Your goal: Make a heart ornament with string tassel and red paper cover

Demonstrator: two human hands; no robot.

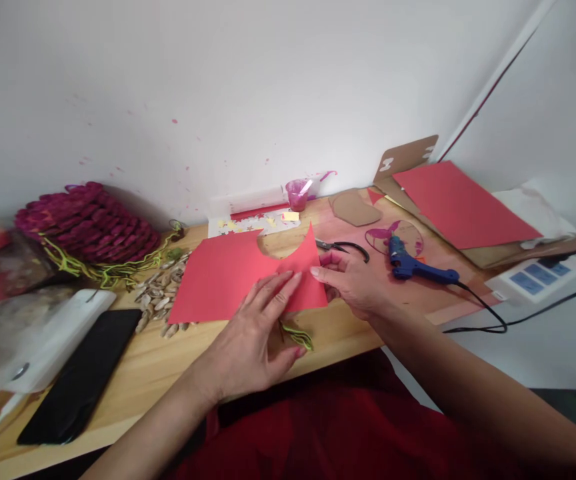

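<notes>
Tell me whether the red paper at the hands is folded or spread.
Spread: the red paper lies broad and mostly flat, the left hand on top, the right hand gripping its right edge.

The desk (133,373) is pale wood. On a clock with 12 at the wall, a black phone (83,377) lies at 8, just beside a long white box (63,343). Little pale bits (155,293) lie at 9, some under red paper (213,277). A purple bundle (88,227) sits at 10. A pink sheet (428,303) lies at 3, green string (299,337) at 6.
</notes>
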